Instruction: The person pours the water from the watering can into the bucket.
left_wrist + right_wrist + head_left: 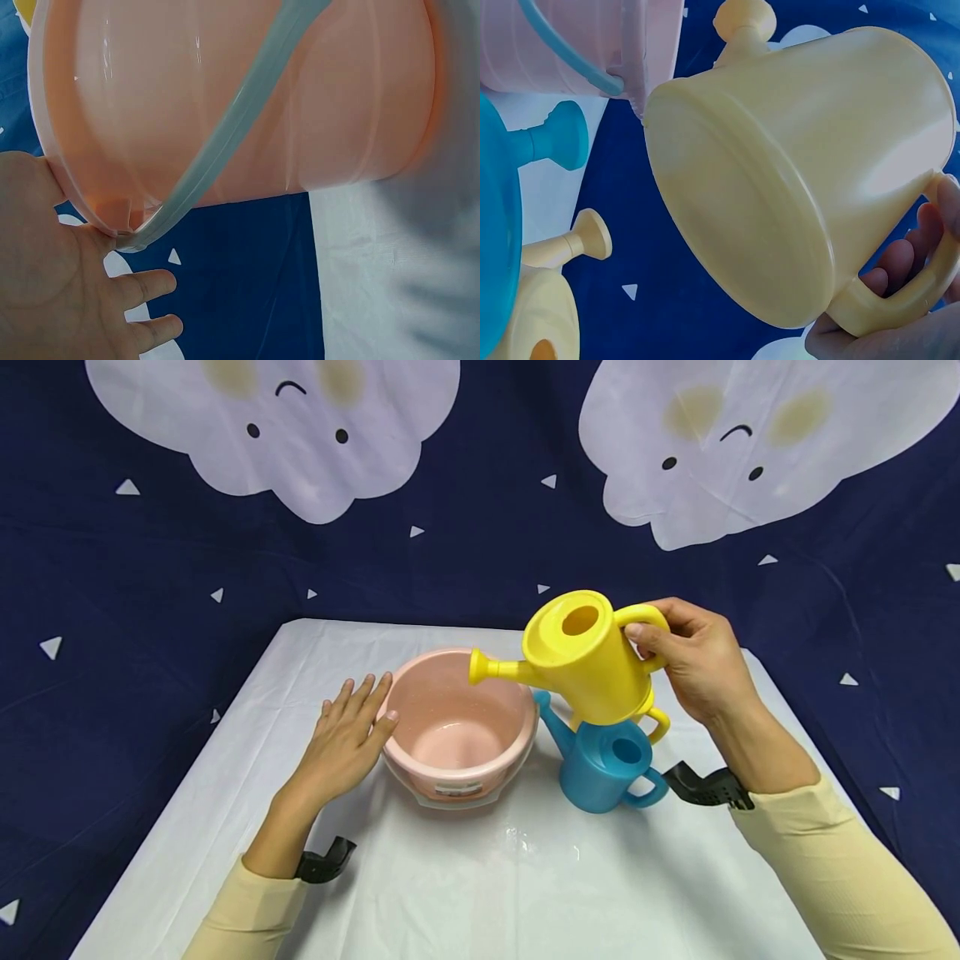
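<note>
My right hand (701, 656) grips the handle of a yellow watering can (588, 660), held in the air and tilted. Its spout points left, with the round yellow tip over the pink bucket (457, 768). No water shows leaving the spout. My left hand (341, 739) lies with straight fingers against the bucket's left rim; in the left wrist view the fingers (154, 285) are spread beside the grey bucket handle (225, 139). Below the raised can stands a blue watering can (603, 772). Another yellow watering can (544, 311) stands behind it, mostly hidden in the head view.
A white cloth covers the table (450, 893), with small wet drops in front of the bucket. Behind the table hangs a dark blue curtain (480, 560) with clouds and white triangles. A black wrist mount (705, 785) sits on my right arm near the blue can.
</note>
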### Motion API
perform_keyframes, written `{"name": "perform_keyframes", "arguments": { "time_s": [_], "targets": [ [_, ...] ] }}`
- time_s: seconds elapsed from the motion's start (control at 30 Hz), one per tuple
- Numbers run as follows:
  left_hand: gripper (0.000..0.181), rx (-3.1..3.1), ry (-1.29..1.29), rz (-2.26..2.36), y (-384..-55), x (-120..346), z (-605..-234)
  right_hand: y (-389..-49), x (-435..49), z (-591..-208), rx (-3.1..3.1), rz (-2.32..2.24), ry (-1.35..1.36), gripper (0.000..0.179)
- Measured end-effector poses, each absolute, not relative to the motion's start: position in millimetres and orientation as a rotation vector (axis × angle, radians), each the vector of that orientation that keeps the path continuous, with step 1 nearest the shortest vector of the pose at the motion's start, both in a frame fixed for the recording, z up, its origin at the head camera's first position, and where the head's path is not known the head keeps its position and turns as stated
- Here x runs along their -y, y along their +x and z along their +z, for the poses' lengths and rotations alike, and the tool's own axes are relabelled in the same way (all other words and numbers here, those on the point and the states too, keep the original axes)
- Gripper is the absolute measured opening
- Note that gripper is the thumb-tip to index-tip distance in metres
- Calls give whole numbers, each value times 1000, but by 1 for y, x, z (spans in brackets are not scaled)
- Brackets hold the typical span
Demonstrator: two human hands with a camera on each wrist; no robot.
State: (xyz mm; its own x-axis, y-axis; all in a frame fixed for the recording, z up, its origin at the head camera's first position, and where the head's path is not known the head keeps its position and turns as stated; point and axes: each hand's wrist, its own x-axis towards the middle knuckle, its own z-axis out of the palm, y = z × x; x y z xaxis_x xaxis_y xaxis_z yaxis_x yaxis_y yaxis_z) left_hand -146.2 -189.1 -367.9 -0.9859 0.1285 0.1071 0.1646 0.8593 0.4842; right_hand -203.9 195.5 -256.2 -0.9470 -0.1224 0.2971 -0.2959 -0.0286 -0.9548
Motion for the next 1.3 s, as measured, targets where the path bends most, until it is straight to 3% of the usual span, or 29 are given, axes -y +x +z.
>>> {"name": "perform_keyframes", "arguments": {
  "time_s": [1.3],
  "targets": [
    [59, 2960, -226, -782, -146, 188, -367, -207, -191, -244, 2141, 2037, 512, 15]
  ]
}}
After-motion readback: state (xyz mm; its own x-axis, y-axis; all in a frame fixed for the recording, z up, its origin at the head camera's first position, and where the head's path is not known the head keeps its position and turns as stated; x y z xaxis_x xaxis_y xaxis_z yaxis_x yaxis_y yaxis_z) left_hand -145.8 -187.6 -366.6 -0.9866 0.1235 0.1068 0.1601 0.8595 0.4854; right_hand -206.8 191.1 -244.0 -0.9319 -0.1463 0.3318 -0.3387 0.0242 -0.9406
